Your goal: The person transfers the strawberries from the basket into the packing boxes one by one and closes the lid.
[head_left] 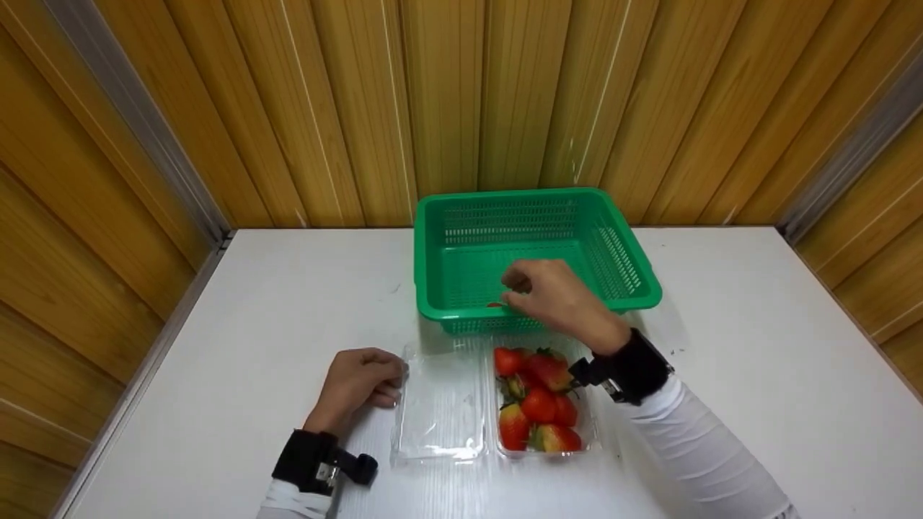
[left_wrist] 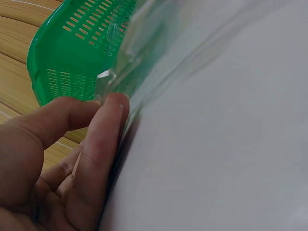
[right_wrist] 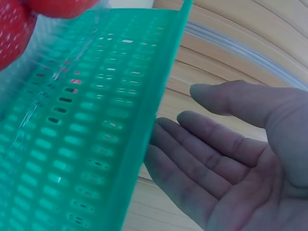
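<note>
A green slotted basket (head_left: 533, 196) stands at the back middle of the white table. My right hand (head_left: 515, 288) hovers over its front rim; in the right wrist view this hand (right_wrist: 231, 159) is open with a bare palm beside the basket wall (right_wrist: 96, 120). A bit of a red strawberry (head_left: 494, 305) shows in the basket just below the fingers. In front lies an opened clear clamshell, its tray filled with several strawberries (head_left: 537, 404) and its lid (head_left: 440, 404) flat to the left. My left hand (head_left: 389, 378) holds the lid's left edge, thumb and forefinger (left_wrist: 108, 103) on the rim.
Wood-panelled walls close in the white table (head_left: 721, 360) at the back and on both sides. Bare tabletop stretches to the left and right of the basket and clamshell. Black wrist straps sit on both arms.
</note>
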`<state>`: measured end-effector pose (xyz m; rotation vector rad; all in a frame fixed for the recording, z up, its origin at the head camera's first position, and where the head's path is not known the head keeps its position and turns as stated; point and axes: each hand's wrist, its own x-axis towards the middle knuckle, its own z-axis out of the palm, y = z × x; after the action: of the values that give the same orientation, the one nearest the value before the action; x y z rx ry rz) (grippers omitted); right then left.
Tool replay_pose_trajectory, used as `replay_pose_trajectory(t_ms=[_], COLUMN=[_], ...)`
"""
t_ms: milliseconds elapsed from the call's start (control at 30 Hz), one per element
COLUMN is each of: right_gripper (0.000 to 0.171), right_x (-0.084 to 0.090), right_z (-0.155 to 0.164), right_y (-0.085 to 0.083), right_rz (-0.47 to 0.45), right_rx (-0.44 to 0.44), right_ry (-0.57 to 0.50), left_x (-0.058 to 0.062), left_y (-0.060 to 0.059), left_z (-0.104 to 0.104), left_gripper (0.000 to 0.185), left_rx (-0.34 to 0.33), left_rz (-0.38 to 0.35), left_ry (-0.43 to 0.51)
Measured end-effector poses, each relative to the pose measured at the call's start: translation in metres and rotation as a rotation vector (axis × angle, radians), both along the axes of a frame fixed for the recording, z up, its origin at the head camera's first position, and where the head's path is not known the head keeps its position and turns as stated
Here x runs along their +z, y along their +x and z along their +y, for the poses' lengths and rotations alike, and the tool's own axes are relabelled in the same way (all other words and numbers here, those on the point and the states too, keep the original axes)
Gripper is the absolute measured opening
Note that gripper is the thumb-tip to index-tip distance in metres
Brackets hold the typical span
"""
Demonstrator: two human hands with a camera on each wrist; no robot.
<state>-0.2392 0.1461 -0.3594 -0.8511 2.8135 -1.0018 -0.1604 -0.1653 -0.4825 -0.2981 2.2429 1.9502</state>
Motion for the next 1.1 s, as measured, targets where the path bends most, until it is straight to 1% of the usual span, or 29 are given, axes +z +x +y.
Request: replay_pose_trajectory(t_ms=[267,433,700,867,1000,1100], right_gripper=[0.021,0.022,0.026,0.03,0.033,0.03], right_x=[-0.002,-0.003,-0.011,-0.017,-0.02,-0.022], right_z=[-0.007,-0.01,-0.01,-0.01,-0.011,-0.012], right_y=[-0.015,-0.023,-0.038,-0.044,-0.049,-0.052], right_rz=[-0.031,-0.047,-0.086,-0.119,-0.15,-0.149], right_rx=[-0.013,0.0,0.014,0.024,0.012,0.013], right_ry=[0.038,0.071,0.135,0.142,0.152,0.158], left_x=[0.001,0.001,-0.001,-0.001,0.0,0.001], left_y=[-0.001,-0.001,-0.002,-0.001,-0.001,-0.001], left_z=[-0.001,-0.001,-0.001,-0.002,-0.001,-0.001], left_gripper=[0.016,0.016,0.017,0.017,0.017,0.017], left_rx=[0.005,0.003,0.0,-0.01,-0.004,0.003], left_rz=[-0.002,0.001,0.0,0.006,0.001,-0.003], left_ry=[0.015,0.019,0.004,-0.006,0.004,0.008])
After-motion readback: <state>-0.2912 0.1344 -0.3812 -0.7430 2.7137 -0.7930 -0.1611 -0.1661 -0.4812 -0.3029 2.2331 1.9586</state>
